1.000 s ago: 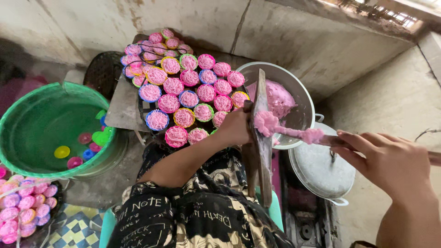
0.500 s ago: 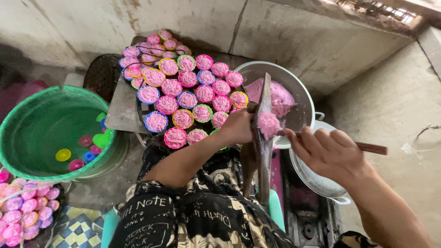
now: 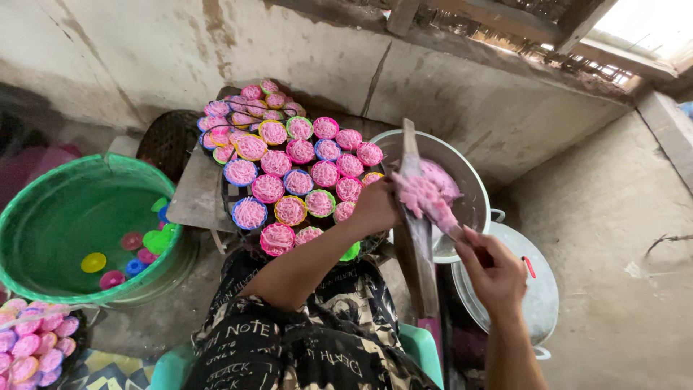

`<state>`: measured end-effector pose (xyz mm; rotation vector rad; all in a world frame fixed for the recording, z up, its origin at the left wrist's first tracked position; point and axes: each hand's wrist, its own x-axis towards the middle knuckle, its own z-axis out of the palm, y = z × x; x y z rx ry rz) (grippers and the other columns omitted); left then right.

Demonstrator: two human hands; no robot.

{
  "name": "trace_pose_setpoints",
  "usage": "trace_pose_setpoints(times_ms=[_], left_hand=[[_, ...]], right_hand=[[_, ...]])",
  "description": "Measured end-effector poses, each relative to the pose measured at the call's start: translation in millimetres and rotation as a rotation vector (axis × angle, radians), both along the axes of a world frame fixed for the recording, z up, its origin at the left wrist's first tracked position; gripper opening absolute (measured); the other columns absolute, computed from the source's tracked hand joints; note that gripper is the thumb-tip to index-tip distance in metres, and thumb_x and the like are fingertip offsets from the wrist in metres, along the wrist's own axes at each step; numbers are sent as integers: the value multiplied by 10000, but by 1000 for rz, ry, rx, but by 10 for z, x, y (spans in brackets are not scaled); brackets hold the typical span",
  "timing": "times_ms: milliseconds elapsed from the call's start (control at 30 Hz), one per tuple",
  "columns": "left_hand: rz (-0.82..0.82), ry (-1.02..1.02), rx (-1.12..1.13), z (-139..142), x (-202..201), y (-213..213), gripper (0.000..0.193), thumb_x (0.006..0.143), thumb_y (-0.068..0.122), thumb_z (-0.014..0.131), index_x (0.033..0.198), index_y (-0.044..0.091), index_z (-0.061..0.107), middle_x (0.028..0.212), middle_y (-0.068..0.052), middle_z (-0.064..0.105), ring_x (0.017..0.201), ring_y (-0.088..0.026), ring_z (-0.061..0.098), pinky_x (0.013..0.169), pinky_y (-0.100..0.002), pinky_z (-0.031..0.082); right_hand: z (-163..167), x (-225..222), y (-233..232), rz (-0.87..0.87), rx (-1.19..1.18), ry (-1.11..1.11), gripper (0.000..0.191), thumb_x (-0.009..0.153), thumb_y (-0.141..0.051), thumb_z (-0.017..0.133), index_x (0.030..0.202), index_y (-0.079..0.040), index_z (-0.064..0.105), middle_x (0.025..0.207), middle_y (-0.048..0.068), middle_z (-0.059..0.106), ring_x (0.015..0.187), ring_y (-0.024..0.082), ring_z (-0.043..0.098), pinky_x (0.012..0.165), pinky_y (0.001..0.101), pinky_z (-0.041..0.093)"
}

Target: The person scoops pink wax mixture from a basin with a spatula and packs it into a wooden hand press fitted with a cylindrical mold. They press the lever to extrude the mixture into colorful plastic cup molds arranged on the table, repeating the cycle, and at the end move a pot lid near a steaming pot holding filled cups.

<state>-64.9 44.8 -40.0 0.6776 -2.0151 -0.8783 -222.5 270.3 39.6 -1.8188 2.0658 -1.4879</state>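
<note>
Beside bowl rim (image 3: 473, 180), right hand (image 3: 494, 271)

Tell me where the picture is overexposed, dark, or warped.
Head view: daylight blows out the top right corner above the weathered wooden beams; the far left edge behind the round green plastic tub is dim; wide-angle distortion bends the edges; the right hand and left hand look reasonably sharp.

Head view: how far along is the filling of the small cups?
Done: many small cups on the tray already hold pink strands. In hand: the left hand holds a green cup by the wooden press, and the right hand works pink dough over the metal bowl. Left: empty cups float in the green tub.
</note>
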Motion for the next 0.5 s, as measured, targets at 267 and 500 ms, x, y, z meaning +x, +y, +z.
trace_pose_setpoints(times_ms=[267,500], left_hand=[[-42,26,-26,-220,-55,-104,352,718,302,758,997,89,752,1040,-196,729,919,-392,695,818,-471,573],[0,-20,225,-293,79,-342,331,805,296,714,1059,85,739,968,-202,733,928,-409,698,789,-496,558]], right_hand=[[190,110,-127,-239,-221,516,176,870,-66,878,994,-36,758,906,97,739,775,207,717,670,307,532],[68,62,-21,57,-124,223,232,803,-116,855,1003,-56,755,821,43,721,656,164,666,586,287,497]])
